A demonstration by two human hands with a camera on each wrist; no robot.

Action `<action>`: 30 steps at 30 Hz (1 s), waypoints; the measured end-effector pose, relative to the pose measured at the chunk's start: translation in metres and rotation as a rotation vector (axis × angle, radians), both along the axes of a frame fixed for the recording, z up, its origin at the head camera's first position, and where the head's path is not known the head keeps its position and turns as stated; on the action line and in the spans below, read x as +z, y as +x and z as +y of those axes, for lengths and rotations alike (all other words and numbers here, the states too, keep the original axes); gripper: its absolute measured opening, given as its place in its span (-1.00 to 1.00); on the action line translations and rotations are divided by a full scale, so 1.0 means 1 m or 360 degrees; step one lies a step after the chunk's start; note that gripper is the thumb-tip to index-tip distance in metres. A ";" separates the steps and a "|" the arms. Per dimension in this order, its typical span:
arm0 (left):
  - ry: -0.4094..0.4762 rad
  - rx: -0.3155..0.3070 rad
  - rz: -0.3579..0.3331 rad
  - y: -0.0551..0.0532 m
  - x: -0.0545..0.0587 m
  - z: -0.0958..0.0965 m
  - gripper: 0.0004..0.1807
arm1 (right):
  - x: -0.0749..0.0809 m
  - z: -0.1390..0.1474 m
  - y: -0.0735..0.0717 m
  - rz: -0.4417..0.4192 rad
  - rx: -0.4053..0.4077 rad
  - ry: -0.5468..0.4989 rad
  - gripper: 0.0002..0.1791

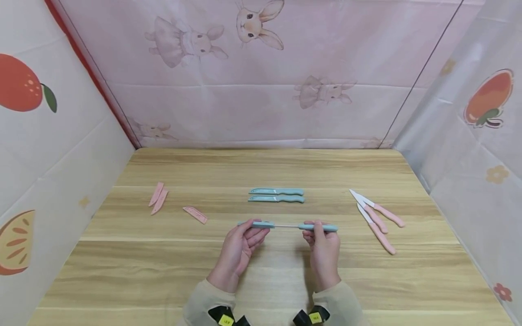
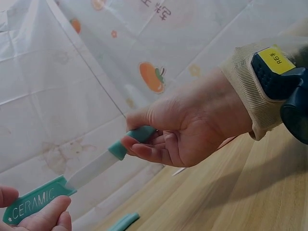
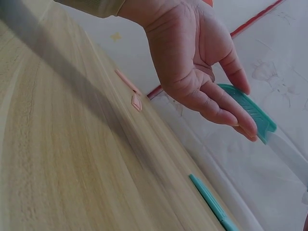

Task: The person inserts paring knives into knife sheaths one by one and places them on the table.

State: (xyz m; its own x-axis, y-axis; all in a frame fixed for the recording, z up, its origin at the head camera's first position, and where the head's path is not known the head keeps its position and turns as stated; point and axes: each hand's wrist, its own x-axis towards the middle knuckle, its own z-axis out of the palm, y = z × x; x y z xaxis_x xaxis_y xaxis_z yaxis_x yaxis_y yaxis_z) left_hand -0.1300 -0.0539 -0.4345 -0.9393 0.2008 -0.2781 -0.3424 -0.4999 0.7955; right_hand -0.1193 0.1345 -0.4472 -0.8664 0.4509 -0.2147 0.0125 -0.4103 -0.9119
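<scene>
My left hand pinches a teal blade sheath marked CERAMIC between thumb and fingers. In my right hand is the teal handle of a ceramic knife, gripped by thumb and fingers. Its white blade points left, with the tip at or just inside the sheath's mouth and most of the blade bare. Knife and sheath are held in line above the table. Just beyond them, two sheathed teal knives lie side by side.
Several bare knives with pink handles lie at the right, some overlapping, blades pointing away and left. Pink sheaths lie at the left, one apart from the others. The wooden table meets printed curtains at its back and sides.
</scene>
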 end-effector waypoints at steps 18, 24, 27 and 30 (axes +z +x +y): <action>0.0009 -0.0018 -0.0007 0.000 0.000 0.000 -0.61 | 0.001 -0.003 0.000 -0.0028 0.0023 0.0008 -0.78; 0.0014 -0.0035 0.0000 0.001 0.000 0.000 -0.58 | 0.002 -0.005 0.001 -0.0033 0.0033 0.0013 -0.79; 0.0021 -0.0037 -0.0004 0.002 0.000 0.000 -0.57 | 0.002 -0.006 0.001 -0.0046 0.0034 0.0021 -0.79; 0.0020 -0.0032 -0.0004 0.002 0.000 0.000 -0.58 | 0.002 -0.006 0.001 -0.0059 0.0031 0.0016 -0.80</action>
State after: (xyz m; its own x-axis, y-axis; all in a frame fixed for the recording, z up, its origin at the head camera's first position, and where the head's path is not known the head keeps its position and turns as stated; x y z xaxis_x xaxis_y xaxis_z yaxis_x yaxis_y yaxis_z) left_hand -0.1284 -0.0534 -0.4349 -0.9343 0.2234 -0.2779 -0.3547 -0.5028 0.7883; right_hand -0.1187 0.1286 -0.4452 -0.8665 0.4365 -0.2422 0.0541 -0.4002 -0.9148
